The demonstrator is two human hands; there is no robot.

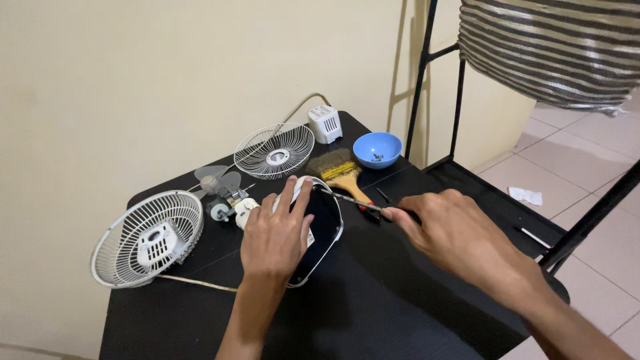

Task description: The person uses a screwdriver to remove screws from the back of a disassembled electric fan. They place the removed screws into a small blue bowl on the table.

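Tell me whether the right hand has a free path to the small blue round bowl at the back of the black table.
Probably yes. The right hand grips a screwdriver, but only the wooden-handled paintbrush lies low between it and the small blue round bowl; nothing stands over the bowl.

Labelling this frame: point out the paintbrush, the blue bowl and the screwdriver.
paintbrush (331, 165): head view, on the bristles, above the wooden handle.
blue bowl (377, 147): head view, on the inner wall left of the small dark bits inside.
screwdriver (350, 200): head view, on the metal shaft between the oval base and the right hand.
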